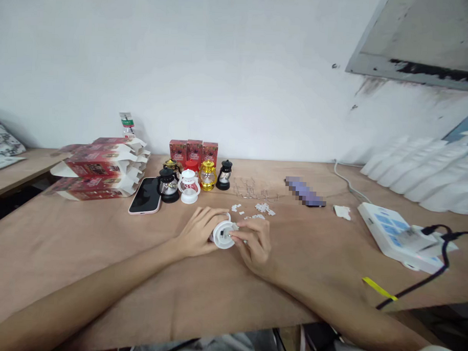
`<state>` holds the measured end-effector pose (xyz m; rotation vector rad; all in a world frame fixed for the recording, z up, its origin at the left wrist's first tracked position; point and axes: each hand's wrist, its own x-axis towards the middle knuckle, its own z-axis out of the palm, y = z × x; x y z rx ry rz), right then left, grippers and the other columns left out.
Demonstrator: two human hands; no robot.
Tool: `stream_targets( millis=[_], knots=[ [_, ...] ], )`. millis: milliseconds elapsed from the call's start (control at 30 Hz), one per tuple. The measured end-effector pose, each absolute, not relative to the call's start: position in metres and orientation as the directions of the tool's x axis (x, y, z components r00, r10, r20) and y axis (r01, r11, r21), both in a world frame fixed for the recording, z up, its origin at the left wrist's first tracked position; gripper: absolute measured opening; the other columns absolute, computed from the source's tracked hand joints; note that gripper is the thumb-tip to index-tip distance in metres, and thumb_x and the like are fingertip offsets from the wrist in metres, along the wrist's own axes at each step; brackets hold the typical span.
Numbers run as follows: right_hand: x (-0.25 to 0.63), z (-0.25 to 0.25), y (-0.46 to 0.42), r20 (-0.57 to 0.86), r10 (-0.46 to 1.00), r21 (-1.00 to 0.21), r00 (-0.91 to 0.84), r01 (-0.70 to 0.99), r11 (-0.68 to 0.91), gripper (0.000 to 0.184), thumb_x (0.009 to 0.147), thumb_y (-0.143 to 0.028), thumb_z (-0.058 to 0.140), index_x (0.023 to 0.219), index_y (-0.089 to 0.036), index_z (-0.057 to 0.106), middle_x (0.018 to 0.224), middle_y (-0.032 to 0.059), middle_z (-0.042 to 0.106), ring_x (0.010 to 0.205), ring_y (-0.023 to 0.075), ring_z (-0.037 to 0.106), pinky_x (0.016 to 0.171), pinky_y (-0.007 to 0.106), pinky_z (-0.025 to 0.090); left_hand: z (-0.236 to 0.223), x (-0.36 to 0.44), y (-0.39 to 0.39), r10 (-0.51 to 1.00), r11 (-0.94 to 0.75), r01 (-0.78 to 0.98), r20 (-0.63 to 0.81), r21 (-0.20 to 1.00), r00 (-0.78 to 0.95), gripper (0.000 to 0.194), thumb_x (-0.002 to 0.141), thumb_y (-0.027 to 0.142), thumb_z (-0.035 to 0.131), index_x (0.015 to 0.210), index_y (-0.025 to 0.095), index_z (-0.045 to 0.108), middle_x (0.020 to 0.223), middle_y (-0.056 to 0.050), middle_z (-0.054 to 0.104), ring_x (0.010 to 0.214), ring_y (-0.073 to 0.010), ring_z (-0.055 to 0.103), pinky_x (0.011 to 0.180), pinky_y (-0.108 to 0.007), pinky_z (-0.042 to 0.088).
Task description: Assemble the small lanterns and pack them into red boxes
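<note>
My left hand [202,228] is wrapped round a small white lantern [224,241], which lies on its side with its round base turned towards me. Inside the base a dark spot shows. My right hand [254,243] pinches at the opening of the base with thumb and forefinger; whatever is between those fingertips is too small to make out. Just beyond my hands lie several small white plastic pieces [262,208]. Behind them is a tangle of thin wire handles [252,190]. A finished-looking white lantern [189,187] stands upright farther back, left of my hands.
Beside the white lantern stand a black lantern [168,186], a gold lantern [208,175] and others. Red boxes [194,151] stand behind; open red cartons [100,163] are stacked left. A phone [146,195] lies near them. At right are a power strip [389,234] and white stacked pieces [426,172].
</note>
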<state>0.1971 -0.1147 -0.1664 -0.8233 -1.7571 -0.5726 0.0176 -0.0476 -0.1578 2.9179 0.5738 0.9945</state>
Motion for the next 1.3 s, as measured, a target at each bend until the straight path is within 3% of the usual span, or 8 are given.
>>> stream_targets(
  millis=[200, 433, 533, 600, 767, 867, 1133, 1300],
  knots=[
    [0.193, -0.165, -0.109, 0.938, 0.248, 0.033, -0.244, 0.771, 0.636, 0.008, 0.082, -0.013, 0.06, 0.087, -0.019, 0.06, 0.088, 0.0059, 0.06, 0.081, 0.0165, 0.056, 0.073, 0.033, 0.043, -0.159, 0.018, -0.046, 0.344, -0.928, 0.358, 0.594, 0.1, 0.727, 0.035, 0.083, 0.034, 0.052, 0.114, 0.017, 0.048, 0.122, -0.013, 0.056, 0.1, -0.0242, 0.053, 0.081, -0.036, 0.039],
    [0.214, -0.153, -0.106, 0.917, 0.345, -0.115, -0.2, 0.696, 0.709, 0.01, 0.083, -0.011, 0.054, 0.089, -0.018, 0.056, 0.084, 0.0062, 0.061, 0.079, 0.017, 0.058, 0.07, 0.032, 0.045, -0.157, 0.018, -0.047, 0.405, -0.904, 0.397, 0.623, 0.161, 0.67, 0.039, 0.082, 0.032, 0.052, 0.117, 0.017, 0.042, 0.121, -0.013, 0.056, 0.103, -0.0253, 0.054, 0.082, -0.038, 0.04],
    [0.231, -0.144, -0.102, 0.787, 0.48, -0.224, -0.387, 0.545, 0.808, 0.008, 0.083, -0.011, 0.053, 0.081, -0.018, 0.056, 0.067, 0.0007, 0.06, 0.063, 0.0127, 0.055, 0.06, 0.026, 0.044, -0.158, 0.017, -0.046, 0.431, -0.893, 0.4, 0.656, 0.208, 0.62, 0.046, 0.078, 0.027, 0.054, 0.12, 0.018, 0.037, 0.118, -0.012, 0.057, 0.104, -0.0251, 0.055, 0.085, -0.039, 0.04],
    [0.24, -0.139, -0.099, 0.639, 0.57, -0.309, -0.517, 0.506, 0.805, 0.009, 0.082, -0.011, 0.053, 0.079, -0.018, 0.057, 0.067, 0.0004, 0.061, 0.062, 0.012, 0.055, 0.06, 0.025, 0.044, -0.16, 0.016, -0.045, 0.448, -0.884, 0.408, 0.666, 0.23, 0.596, 0.049, 0.074, 0.024, 0.054, 0.12, 0.018, 0.037, 0.117, -0.012, 0.057, 0.104, -0.0253, 0.055, 0.086, -0.04, 0.041],
    [0.25, -0.13, -0.095, 0.285, 0.702, -0.319, -0.653, 0.625, 0.712, 0.013, 0.074, -0.007, 0.06, 0.082, -0.017, 0.062, 0.084, 0.0052, 0.064, 0.085, 0.0189, 0.058, 0.076, 0.032, 0.046, -0.16, 0.016, -0.045, 0.452, -0.882, 0.412, 0.661, 0.23, 0.599, 0.048, 0.073, 0.023, 0.054, 0.118, 0.019, 0.038, 0.116, -0.011, 0.058, 0.102, -0.0254, 0.056, 0.086, -0.041, 0.042],
    [0.25, -0.129, -0.096, 0.148, 0.744, -0.36, -0.651, 0.666, 0.654, 0.021, 0.071, -0.004, 0.062, 0.088, -0.016, 0.063, 0.089, 0.0062, 0.064, 0.085, 0.0187, 0.059, 0.079, 0.033, 0.047, -0.159, 0.016, -0.045, 0.435, -0.89, 0.404, 0.658, 0.212, 0.614, 0.046, 0.074, 0.025, 0.054, 0.117, 0.018, 0.038, 0.118, -0.011, 0.058, 0.103, -0.026, 0.056, 0.086, -0.042, 0.042],
    [0.248, -0.137, -0.092, 0.126, 0.742, -0.409, -0.658, 0.647, 0.643, 0.017, 0.081, -0.007, 0.053, 0.083, -0.015, 0.067, 0.086, 0.0068, 0.065, 0.078, 0.0161, 0.06, 0.074, 0.028, 0.047, -0.156, 0.017, -0.048, 0.377, -0.913, 0.377, 0.667, 0.154, 0.643, 0.043, 0.078, 0.029, 0.053, 0.117, 0.018, 0.037, 0.117, -0.012, 0.059, 0.102, -0.0249, 0.057, 0.083, -0.04, 0.042],
    [0.25, -0.137, -0.092, 0.105, 0.751, -0.433, -0.652, 0.649, 0.625, 0.021, 0.08, -0.005, 0.052, 0.088, -0.017, 0.067, 0.089, 0.006, 0.066, 0.08, 0.0153, 0.061, 0.075, 0.027, 0.047, -0.155, 0.017, -0.048, 0.368, -0.916, 0.377, 0.668, 0.14, 0.647, 0.042, 0.079, 0.03, 0.054, 0.116, 0.019, 0.038, 0.117, -0.012, 0.059, 0.101, -0.0251, 0.057, 0.082, -0.039, 0.041]
  ],
)
